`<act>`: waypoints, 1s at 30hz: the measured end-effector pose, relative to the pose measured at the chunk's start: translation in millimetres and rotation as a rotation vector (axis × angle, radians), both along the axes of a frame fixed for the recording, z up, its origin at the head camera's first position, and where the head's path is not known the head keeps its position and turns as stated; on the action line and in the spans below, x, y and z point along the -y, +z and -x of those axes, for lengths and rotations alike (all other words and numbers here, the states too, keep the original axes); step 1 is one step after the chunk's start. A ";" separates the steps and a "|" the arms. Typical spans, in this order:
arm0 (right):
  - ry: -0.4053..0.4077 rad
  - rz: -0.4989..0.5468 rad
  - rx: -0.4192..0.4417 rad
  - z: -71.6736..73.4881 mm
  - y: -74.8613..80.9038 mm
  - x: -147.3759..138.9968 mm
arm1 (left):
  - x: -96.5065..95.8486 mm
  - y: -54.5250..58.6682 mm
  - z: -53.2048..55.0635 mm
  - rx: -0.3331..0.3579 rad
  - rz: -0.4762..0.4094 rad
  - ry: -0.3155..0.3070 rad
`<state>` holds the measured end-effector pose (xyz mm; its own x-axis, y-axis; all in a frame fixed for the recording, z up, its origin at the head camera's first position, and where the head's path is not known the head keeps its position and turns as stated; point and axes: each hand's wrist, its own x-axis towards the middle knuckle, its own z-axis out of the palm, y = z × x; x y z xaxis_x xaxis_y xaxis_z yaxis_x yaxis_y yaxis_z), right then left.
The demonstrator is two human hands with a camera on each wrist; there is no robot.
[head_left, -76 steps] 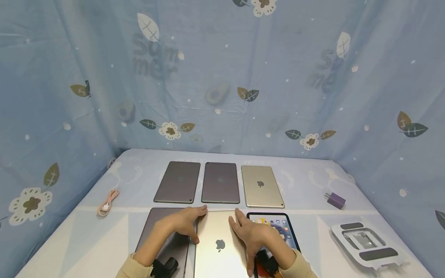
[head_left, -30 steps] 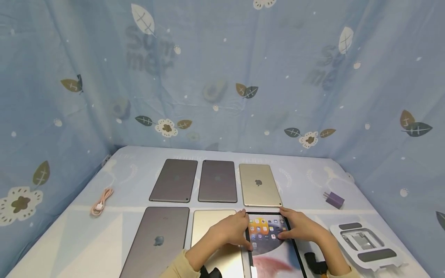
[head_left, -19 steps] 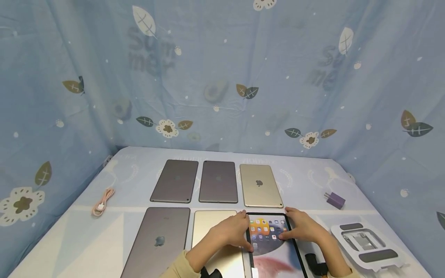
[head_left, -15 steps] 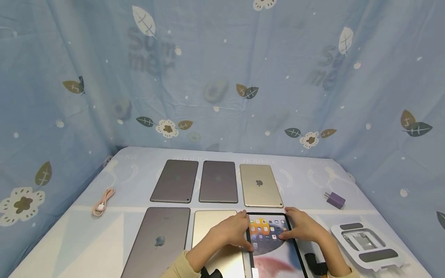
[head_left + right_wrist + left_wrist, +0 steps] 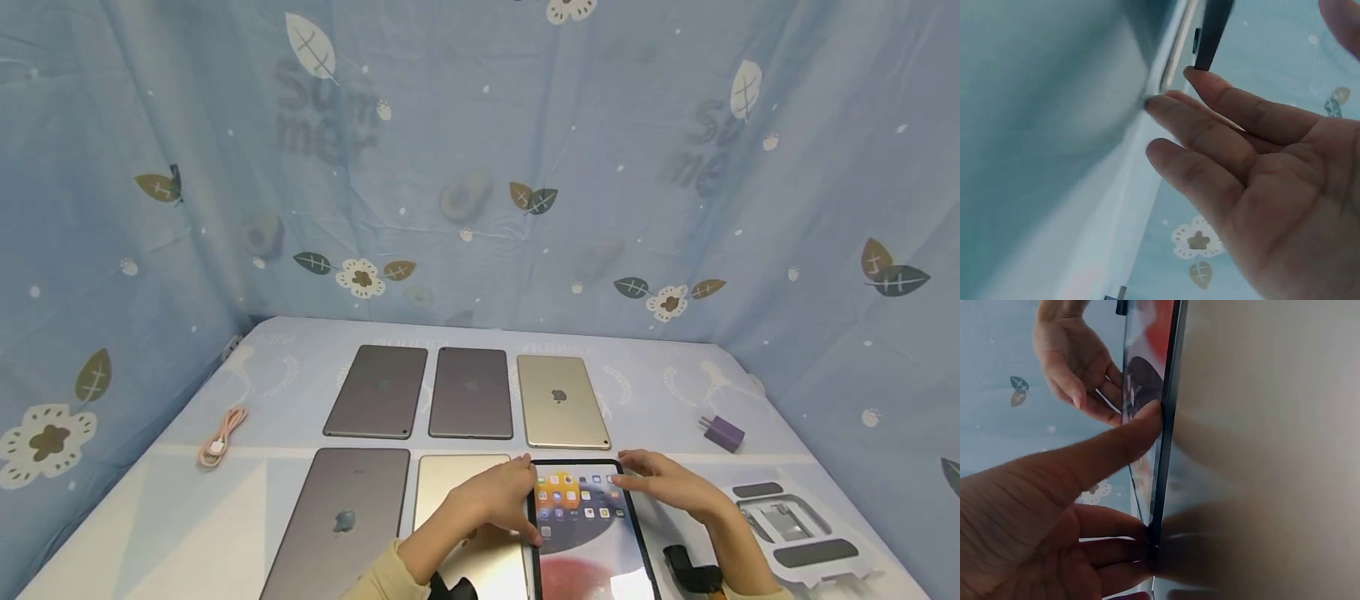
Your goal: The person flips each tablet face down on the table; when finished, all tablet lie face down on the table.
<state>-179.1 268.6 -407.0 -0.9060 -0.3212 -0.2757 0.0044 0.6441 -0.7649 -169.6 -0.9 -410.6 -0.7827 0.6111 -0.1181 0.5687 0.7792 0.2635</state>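
A black-bordered tablet point(image 5: 577, 525) with a lit home screen lies face up at the front, right of a large flat gold device point(image 5: 450, 479) bearing an Apple logo. Over the gold device reaches my left hand point(image 5: 491, 500); its thumb and fingertips touch the tablet's left edge. In the left wrist view, that thumb lies on the dark edge point(image 5: 1165, 425) and the fingers extend along the side. My right hand point(image 5: 675, 485) is at the top right corner, fingers extended. The right wrist view shows its index fingertip at the tablet's dark edge point(image 5: 1213, 37), thumb apart.
Two grey tablets point(image 5: 378, 392) and a gold tablet point(image 5: 562, 400) form the back row. Front left is a large grey device point(image 5: 337, 517). A pink cable point(image 5: 222, 437) sits far left. To the right are a purple charger point(image 5: 723, 433) and a white folding stand point(image 5: 795, 525).
Both hands have moved right from the gold device to the lit tablet. Most recently the right hand has shifted outward, its thumb sliding back toward the corner, and the tablet has moved slightly.
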 end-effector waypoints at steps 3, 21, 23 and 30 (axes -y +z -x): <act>0.035 0.064 0.019 1.3 2.8 -2.8 | 0.3 -0.8 0.0 0.005 0.015 -0.006; 0.267 0.460 -0.001 2.2 10.5 -19.7 | -6.4 -7.8 -4.9 -0.117 -0.010 -0.034; 0.280 0.483 -0.009 2.1 10.4 -22.3 | -9.6 -8.0 -6.5 -0.124 -0.014 -0.019; 0.233 0.467 -0.041 2.0 15.9 -24.9 | -21.4 -5.3 -13.4 -0.121 -0.047 0.020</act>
<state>-181.1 293.5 -391.1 -0.8030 -0.5956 -0.0208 -0.1343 0.2148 -0.9674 -156.2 20.6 -415.9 -0.8018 0.5975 0.0065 0.5826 0.7793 0.2307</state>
